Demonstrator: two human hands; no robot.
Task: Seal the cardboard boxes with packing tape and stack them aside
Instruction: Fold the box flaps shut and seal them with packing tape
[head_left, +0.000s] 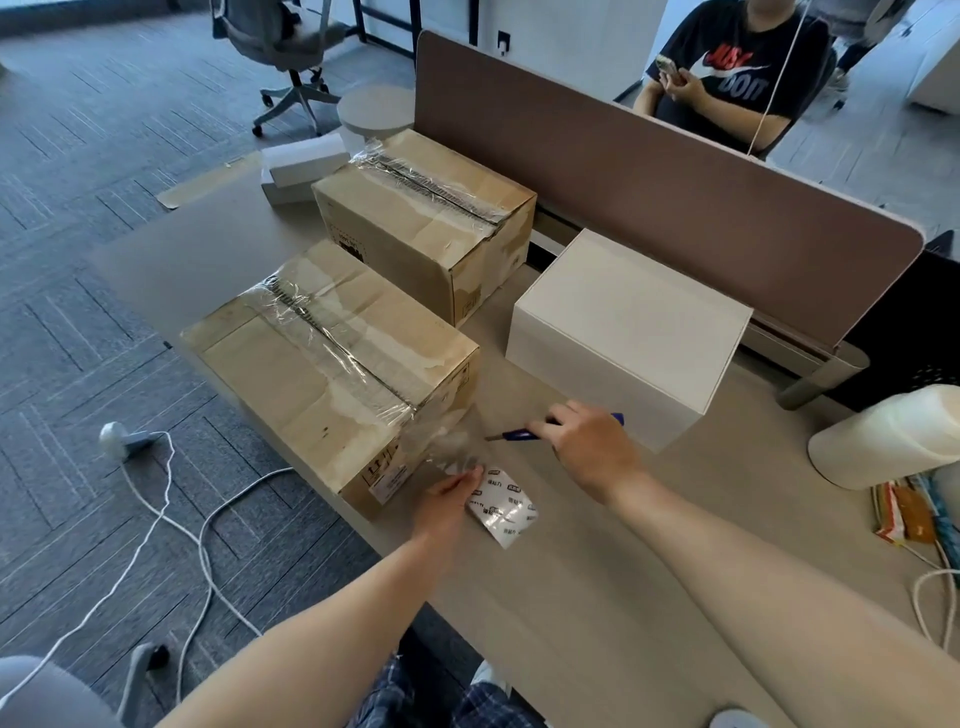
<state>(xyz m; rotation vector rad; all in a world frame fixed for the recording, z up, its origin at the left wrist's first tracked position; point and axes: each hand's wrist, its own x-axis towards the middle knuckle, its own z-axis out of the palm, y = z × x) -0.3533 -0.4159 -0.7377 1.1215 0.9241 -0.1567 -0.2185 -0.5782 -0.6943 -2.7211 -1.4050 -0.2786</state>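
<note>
**A:** Right grip?
**B:** Right grip (587, 447) is clenched round a blue-handled cutter (563, 430). The blade points left, tip near the tape strip (448, 448).

**A:** Left?
**B:** Left grip (451, 496) pinches the tape roll (503, 508), white with dark print, low over the desk (571, 613). Cannot tell if the roll touches the desk. The clear strip runs from the roll up to the near end of the near box (322, 374).

**A:** The boxes?
**B:** Near box sits at the desk's left edge, its top seam covered in wrinkled tape. Far box (415, 218) stands behind it, taped likewise.

**A:** What crowds the hands?
**B:** White box (628, 332) stands just beyond the right grip, and the cutter's butt end lies before its lower corner. Brown divider panel (675, 176) closes the far side. A white cylinder (893, 441) lies at right, coloured packets (904, 514) beside it. Small white cartons (301, 166) sit at the far corner.

**A:** Off the desk?
**B:** White cable (166, 519) loops over the carpet at left, with an office chair (291, 47) beyond. A person (727, 67) sits behind the panel, phone in hand.
</note>
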